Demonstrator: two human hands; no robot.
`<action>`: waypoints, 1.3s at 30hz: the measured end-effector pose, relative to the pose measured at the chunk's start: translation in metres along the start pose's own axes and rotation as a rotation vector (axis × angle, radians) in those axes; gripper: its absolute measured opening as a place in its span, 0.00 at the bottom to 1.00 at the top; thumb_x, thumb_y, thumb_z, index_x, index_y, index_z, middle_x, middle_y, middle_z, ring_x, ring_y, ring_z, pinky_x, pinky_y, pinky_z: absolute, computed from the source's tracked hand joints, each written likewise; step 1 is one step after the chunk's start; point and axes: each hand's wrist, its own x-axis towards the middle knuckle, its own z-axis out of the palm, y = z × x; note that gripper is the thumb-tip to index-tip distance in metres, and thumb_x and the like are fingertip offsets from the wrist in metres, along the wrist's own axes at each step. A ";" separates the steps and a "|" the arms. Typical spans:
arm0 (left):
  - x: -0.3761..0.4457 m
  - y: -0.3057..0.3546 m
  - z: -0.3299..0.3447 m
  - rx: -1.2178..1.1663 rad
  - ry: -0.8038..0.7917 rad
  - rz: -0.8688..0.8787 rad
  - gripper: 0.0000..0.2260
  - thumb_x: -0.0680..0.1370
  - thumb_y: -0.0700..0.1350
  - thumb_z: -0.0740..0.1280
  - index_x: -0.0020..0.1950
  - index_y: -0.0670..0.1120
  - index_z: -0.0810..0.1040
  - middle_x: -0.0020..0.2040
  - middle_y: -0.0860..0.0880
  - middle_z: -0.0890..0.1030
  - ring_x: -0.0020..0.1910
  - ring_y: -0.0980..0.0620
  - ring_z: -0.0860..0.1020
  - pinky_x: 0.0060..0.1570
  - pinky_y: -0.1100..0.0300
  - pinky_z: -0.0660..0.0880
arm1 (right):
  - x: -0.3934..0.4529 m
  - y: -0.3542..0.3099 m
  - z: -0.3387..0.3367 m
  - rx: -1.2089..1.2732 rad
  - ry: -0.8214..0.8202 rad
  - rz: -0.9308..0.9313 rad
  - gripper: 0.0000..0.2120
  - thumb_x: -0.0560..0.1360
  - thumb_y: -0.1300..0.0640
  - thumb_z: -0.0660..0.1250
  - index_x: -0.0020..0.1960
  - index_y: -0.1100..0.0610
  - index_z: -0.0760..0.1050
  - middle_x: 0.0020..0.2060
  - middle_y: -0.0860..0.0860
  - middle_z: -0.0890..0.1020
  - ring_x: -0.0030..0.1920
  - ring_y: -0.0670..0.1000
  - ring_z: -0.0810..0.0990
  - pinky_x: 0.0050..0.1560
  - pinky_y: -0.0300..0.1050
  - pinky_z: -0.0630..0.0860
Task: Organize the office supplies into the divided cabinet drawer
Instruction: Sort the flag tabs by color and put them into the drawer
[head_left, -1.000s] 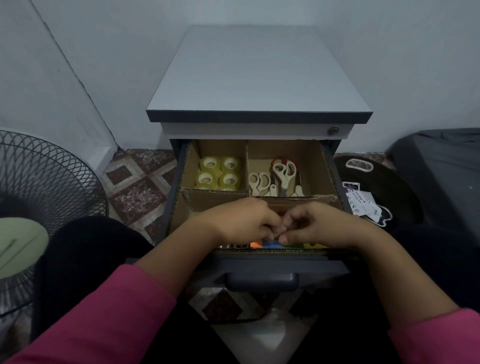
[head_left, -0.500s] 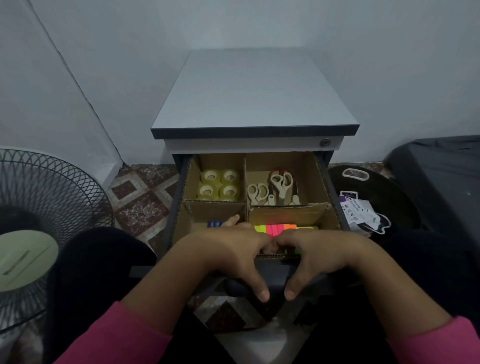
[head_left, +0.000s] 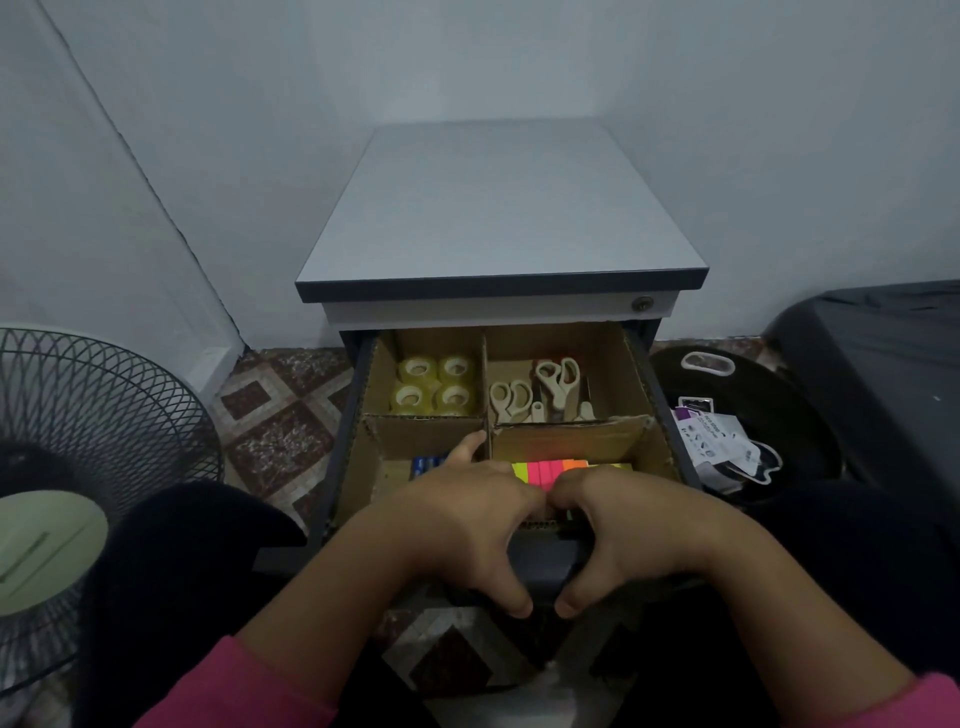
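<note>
A: Both placed on the drawer front (head_left: 540, 564), left hand (head_left: 467, 525) and right hand (head_left: 618, 525), thumbs hooked below, fingers curled over the edge. Probably for pushing shut.

B: Sticky notes (head_left: 550, 472) in the near right compartment, tape rolls (head_left: 434, 384) and scissors (head_left: 540, 389) behind. Compared with a second earlier: no more pinching above the notes, lowered onto the front.

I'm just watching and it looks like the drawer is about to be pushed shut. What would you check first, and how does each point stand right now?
1. Tape rolls sit low in the back left compartment: ok.
2. Scissors lie below the cardboard divider's edge: ok.
3. Sticky notes in the front right compartment clear the cabinet opening: cannot tell, hands cover most of them.
4. Left hand fingers out of the drawer: not ok, one finger reaches in by the blue item.
5. Right hand fingers out: not ok, they curl over the front edge.
</note>
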 end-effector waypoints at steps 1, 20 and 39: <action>0.000 -0.002 -0.001 0.003 0.021 -0.011 0.29 0.66 0.63 0.73 0.62 0.52 0.71 0.48 0.53 0.73 0.57 0.56 0.70 0.74 0.48 0.37 | 0.002 0.002 0.000 -0.011 0.023 -0.002 0.29 0.57 0.36 0.76 0.52 0.50 0.76 0.46 0.44 0.78 0.45 0.45 0.77 0.47 0.47 0.77; 0.052 -0.057 0.013 0.131 0.861 -0.360 0.15 0.69 0.55 0.75 0.50 0.49 0.78 0.46 0.50 0.75 0.47 0.48 0.74 0.47 0.54 0.69 | 0.080 0.023 0.008 -0.140 0.920 0.055 0.16 0.64 0.63 0.76 0.51 0.58 0.83 0.41 0.53 0.79 0.45 0.56 0.77 0.37 0.50 0.77; 0.083 -0.070 0.012 0.224 0.924 -0.369 0.12 0.59 0.32 0.80 0.34 0.40 0.79 0.32 0.47 0.73 0.26 0.51 0.72 0.23 0.65 0.55 | 0.119 0.027 -0.006 -0.304 0.957 0.135 0.18 0.51 0.72 0.79 0.38 0.60 0.83 0.32 0.52 0.80 0.34 0.54 0.78 0.25 0.40 0.69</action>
